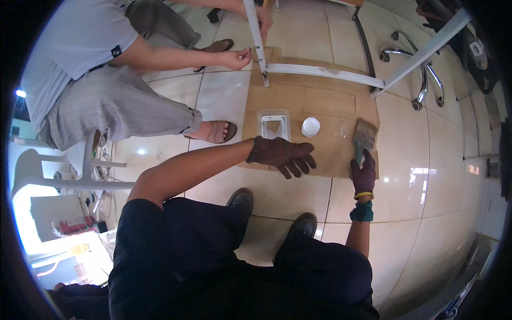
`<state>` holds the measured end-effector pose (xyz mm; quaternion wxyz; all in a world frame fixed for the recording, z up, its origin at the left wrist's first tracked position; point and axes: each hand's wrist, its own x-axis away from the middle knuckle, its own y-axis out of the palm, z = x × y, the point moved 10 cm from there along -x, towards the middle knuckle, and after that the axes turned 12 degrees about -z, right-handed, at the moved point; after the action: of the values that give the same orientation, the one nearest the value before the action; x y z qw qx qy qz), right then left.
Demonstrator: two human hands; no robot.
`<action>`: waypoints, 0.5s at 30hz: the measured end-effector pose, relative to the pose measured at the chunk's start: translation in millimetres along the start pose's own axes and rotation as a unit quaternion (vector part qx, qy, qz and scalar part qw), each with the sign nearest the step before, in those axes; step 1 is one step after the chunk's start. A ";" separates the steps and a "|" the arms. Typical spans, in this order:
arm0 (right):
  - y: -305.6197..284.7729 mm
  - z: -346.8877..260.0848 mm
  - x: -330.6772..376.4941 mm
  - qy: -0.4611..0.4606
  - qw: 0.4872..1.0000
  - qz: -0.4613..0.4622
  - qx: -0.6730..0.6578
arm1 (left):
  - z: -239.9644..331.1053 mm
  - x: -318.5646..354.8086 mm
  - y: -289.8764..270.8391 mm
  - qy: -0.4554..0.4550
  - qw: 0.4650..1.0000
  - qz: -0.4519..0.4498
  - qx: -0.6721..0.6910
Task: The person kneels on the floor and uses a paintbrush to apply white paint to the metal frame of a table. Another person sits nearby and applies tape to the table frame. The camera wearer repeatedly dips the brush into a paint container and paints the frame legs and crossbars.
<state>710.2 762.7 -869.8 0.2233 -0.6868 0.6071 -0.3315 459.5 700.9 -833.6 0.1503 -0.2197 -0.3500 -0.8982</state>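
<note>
My right hand (364, 173), in a dark knitted work glove with a yellow-edged cuff, grips the handle of a wide paintbrush (365, 134). The bristles point away from me, over the right edge of a cardboard sheet (325, 154). My left hand (285, 156), in a matching glove, hangs with its fingers spread and nothing in them. Just beyond it lies a clear plastic tub (288, 125) with whitish material and a brown patch inside. Right of the tub is a small round white cup or lid (311, 126).
A white metal frame (325, 72) stands across the cardboard's far side. At the left a seated co-worker (128, 90) has a hand (236, 59) by its leg. A wheeled chair base (418, 69) is at far right, a white chair (80, 160) at left. Glossy tiles (405, 192) cover the floor.
</note>
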 end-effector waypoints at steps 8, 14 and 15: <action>2.4 -186.2 42.0 -0.200 0.880 -0.424 0.074 | 37.0 -30.1 64.7 0.053 0.995 -0.084 0.025; 5.7 -185.1 55.8 -0.157 0.796 -0.555 0.183 | 36.9 -37.4 86.8 0.064 0.986 -0.150 -0.013; 8.2 -187.7 57.2 -0.161 0.788 -0.559 0.201 | 39.0 -33.4 89.0 0.072 0.986 -0.150 -0.021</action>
<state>570.7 723.2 -737.3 0.2265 -0.8893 -0.0082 -0.3972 537.1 668.7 -774.5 0.0341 -0.1025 -0.3481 -0.9312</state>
